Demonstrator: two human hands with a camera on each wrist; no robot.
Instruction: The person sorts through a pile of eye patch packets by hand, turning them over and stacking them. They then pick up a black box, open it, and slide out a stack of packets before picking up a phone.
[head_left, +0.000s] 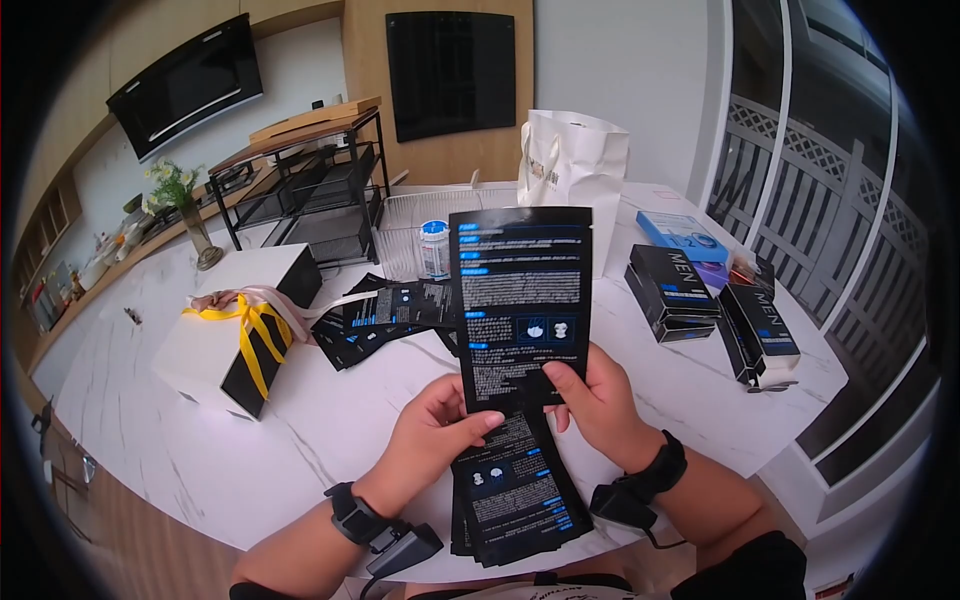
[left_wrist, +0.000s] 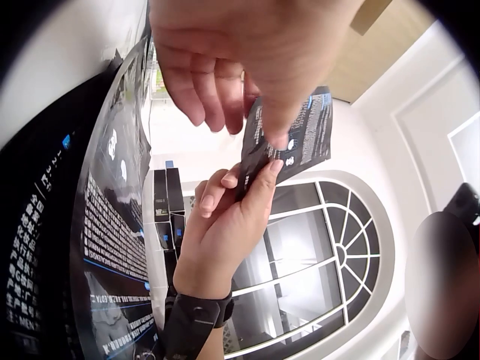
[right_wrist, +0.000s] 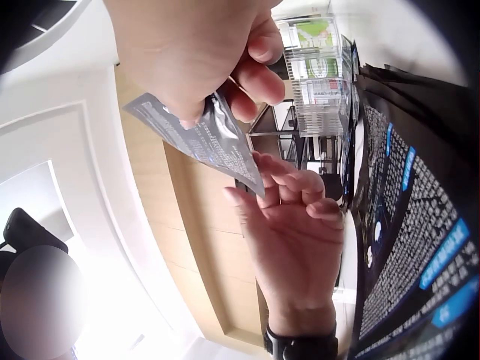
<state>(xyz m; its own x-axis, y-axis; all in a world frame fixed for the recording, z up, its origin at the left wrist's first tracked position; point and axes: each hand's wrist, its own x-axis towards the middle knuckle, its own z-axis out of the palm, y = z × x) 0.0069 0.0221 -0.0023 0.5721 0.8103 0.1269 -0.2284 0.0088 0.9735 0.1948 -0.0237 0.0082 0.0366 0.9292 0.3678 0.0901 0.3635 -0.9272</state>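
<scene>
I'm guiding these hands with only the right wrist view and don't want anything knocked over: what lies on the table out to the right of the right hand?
Observer: In the head view, black boxes marked MEN lie out there, beyond the right hand.
Operator: Understood. And what stands on the table past the raised packet?
Observer: A white paper bag, partly hidden behind the upper right of the packet.
Operator: Last one: what's on the left side, out from the left hand?
Observer: A white and black box with yellow ribbon across it, beyond the left hand.
</scene>
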